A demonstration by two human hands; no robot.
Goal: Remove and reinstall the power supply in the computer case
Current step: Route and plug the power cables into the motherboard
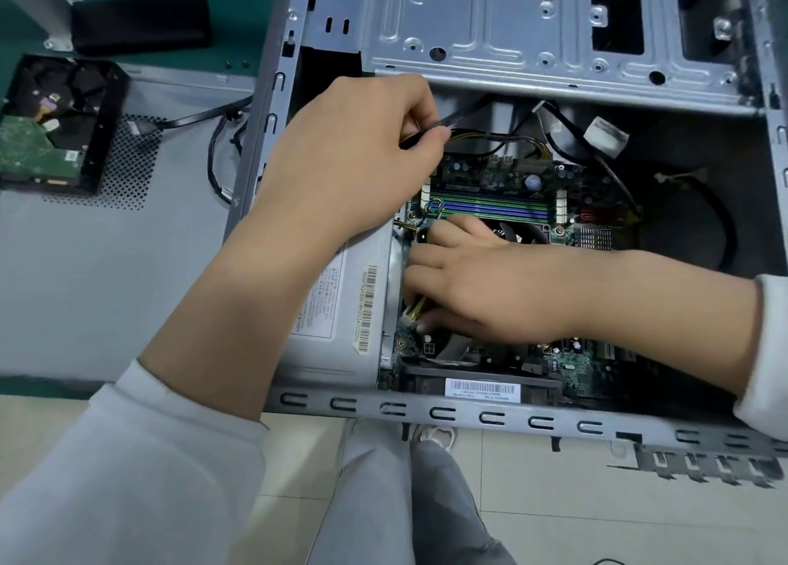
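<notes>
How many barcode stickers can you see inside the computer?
2: a long barcode sticker on the grey metal power supply box at the left, and a white barcode label by the near edge. Hands may hide more.

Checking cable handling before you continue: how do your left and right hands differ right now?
The left hand is raised near the drive cage, pinching black cables; the right hand sits lower over the motherboard, holding a yellow-and-black wired connector. The left reaches from the near left, the right from the right. Both are inside the computer case.
</notes>
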